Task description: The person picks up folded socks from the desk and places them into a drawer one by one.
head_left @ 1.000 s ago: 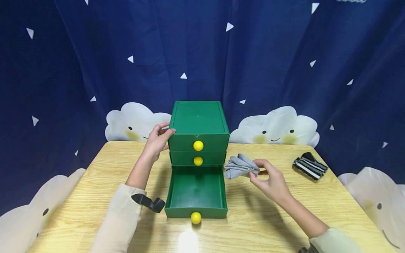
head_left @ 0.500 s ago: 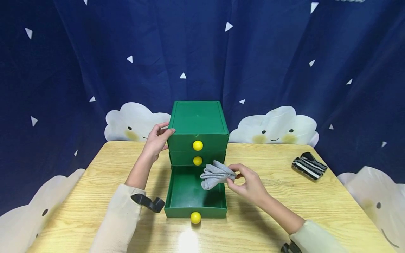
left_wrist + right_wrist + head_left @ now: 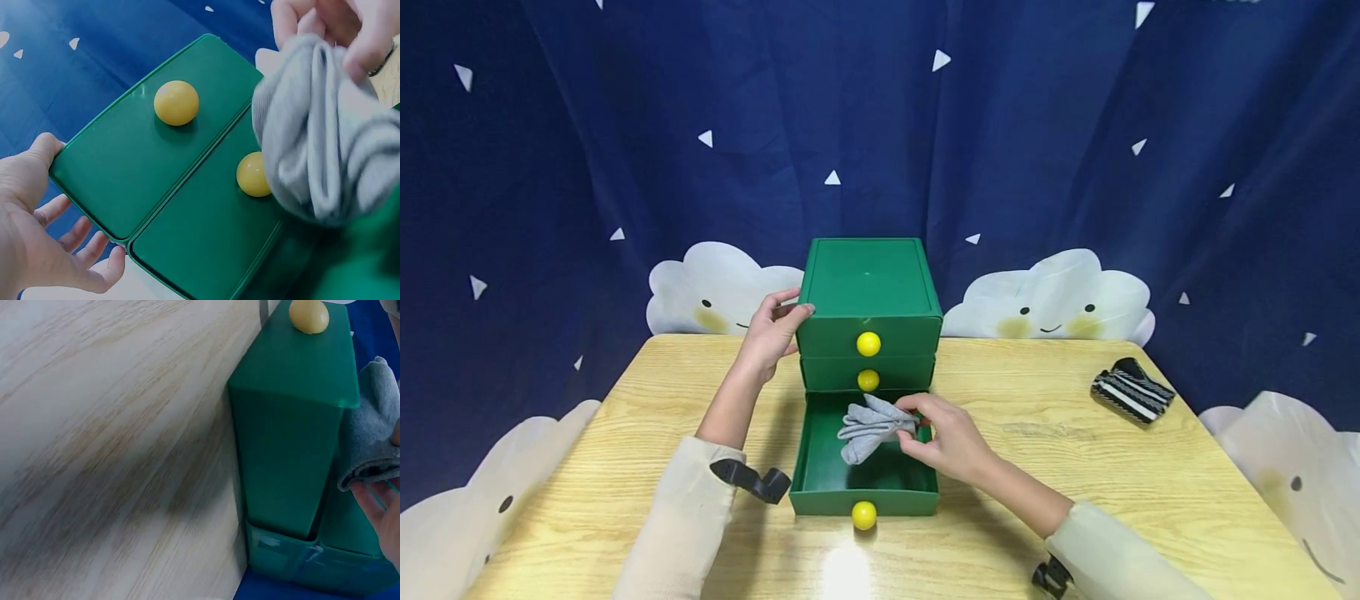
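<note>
A green drawer cabinet (image 3: 868,279) with yellow round knobs stands on the table, its bottom drawer (image 3: 823,503) pulled out. My left hand (image 3: 771,333) touches the cabinet's upper left side. Its thumb lies at the top edge and its loosely extended fingers are along the side, as the left wrist view (image 3: 44,231) also shows. With thumb and fingers my right hand (image 3: 951,442) pinches a folded grey sock (image 3: 871,427) over the open drawer. In the right wrist view the sock (image 3: 375,419) shows a folded, open end near the fingertips.
A black-and-white striped folded sock (image 3: 1133,393) lies at the right on the wooden table (image 3: 1037,450). Behind the table hangs a dark blue curtain (image 3: 880,108) with white triangles and clouds. The cabinet's upper two drawers are closed.
My right hand has carried the grey sock leftward and slightly down, from right of the cabinet to over the pulled-out drawer. My left hand has stayed at the cabinet's side.
</note>
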`<action>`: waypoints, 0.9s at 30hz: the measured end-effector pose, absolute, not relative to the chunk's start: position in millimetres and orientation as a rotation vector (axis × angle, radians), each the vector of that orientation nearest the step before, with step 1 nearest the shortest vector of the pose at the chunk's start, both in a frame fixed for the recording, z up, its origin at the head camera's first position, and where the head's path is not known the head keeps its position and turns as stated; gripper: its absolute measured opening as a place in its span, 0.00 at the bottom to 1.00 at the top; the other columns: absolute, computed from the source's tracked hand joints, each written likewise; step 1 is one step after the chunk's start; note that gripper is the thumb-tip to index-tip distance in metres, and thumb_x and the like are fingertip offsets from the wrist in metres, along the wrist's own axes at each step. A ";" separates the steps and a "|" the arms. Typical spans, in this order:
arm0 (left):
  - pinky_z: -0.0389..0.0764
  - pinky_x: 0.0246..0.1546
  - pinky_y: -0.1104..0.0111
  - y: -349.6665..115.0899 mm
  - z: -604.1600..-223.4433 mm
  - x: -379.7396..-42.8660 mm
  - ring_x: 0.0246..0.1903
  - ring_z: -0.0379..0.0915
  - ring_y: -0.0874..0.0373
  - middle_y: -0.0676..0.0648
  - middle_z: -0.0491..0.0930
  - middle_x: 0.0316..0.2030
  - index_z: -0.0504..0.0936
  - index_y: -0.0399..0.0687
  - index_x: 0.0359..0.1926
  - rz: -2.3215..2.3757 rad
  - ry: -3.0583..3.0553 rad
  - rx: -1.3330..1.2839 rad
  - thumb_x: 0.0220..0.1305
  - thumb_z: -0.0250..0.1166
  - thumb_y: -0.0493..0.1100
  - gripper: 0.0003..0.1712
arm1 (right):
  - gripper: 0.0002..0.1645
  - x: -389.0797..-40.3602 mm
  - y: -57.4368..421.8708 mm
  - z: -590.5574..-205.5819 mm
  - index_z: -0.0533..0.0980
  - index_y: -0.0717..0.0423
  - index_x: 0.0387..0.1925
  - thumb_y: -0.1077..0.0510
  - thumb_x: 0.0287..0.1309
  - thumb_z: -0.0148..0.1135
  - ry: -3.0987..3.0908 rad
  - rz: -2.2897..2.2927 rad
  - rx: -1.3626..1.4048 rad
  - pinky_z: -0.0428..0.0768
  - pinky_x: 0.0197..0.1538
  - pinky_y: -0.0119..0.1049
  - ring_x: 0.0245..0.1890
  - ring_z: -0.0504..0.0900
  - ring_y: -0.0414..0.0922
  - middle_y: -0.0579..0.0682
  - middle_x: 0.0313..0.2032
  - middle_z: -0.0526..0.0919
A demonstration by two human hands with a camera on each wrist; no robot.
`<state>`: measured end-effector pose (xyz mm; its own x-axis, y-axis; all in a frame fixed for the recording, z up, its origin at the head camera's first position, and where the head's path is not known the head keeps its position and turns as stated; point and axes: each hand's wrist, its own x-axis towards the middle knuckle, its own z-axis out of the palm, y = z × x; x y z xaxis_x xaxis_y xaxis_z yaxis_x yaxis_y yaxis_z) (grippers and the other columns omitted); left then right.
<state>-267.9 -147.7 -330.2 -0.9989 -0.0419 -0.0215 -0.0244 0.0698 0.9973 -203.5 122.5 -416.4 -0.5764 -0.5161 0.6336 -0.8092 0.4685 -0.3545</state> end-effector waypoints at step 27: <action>0.65 0.60 0.45 -147.5 -330.2 -268.1 0.64 0.60 0.46 0.41 0.59 0.66 0.58 0.53 0.68 -2.123 -2.305 0.068 0.64 0.57 0.50 0.33 | 0.13 -228.5 73.6 -437.8 0.72 0.51 0.44 0.59 0.57 0.62 -2.531 0.580 1.106 0.80 0.43 0.32 0.39 0.81 0.39 0.46 0.41 0.83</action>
